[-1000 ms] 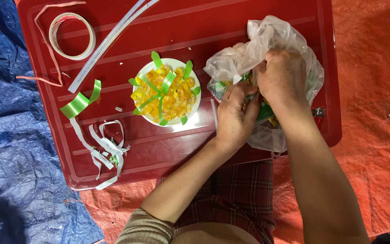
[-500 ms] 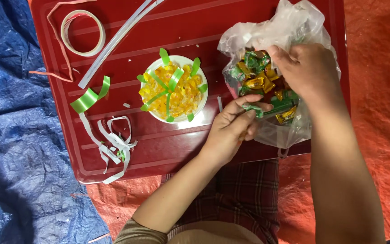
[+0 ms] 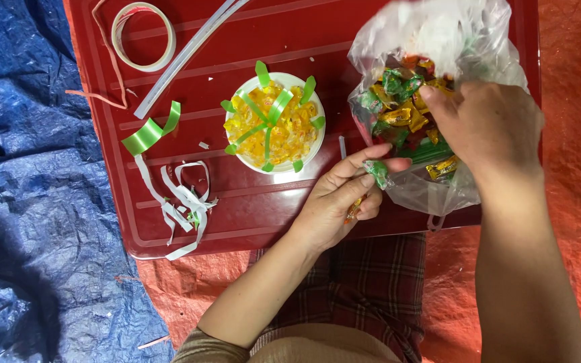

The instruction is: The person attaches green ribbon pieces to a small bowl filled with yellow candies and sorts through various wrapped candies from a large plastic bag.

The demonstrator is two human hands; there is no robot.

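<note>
Candy fills the clear plastic bag (image 3: 438, 40) that lies at the far right of the red table (image 3: 237, 222), its lower end spilling over the near edge toward my lap. From the head camera, my right hand (image 3: 489, 128) is down in the bag's open mouth, fingers curled among the wrapped sweets (image 3: 398, 101); whether it has closed on one I cannot tell, since the fingertips are buried. My left hand (image 3: 341, 202) sits at the near edge just beside the bag, pinching a green-wrapped sweet (image 3: 376, 171) between thumb and forefinger, with what looks like another orange-wrapped one tucked under the curled fingers. The sweets are small, glossy twists in green, gold and orange. I judge them light and hard inside, with slick crinkly wrappers that slide easily, so the twisted ends or a pinch across the middle are the best places to hold. The bag itself is thin, limp and crumpled, likely to sag and shift. Near the middle of the table stands a white bowl (image 3: 314, 144) of yellow sweets crossed with green ribbon strips (image 3: 274, 111). Toward the left edge lie a green ribbon loop (image 3: 149, 131), white paper scraps (image 3: 183, 198) and, at the far left corner, a tape roll (image 3: 144, 37).
</note>
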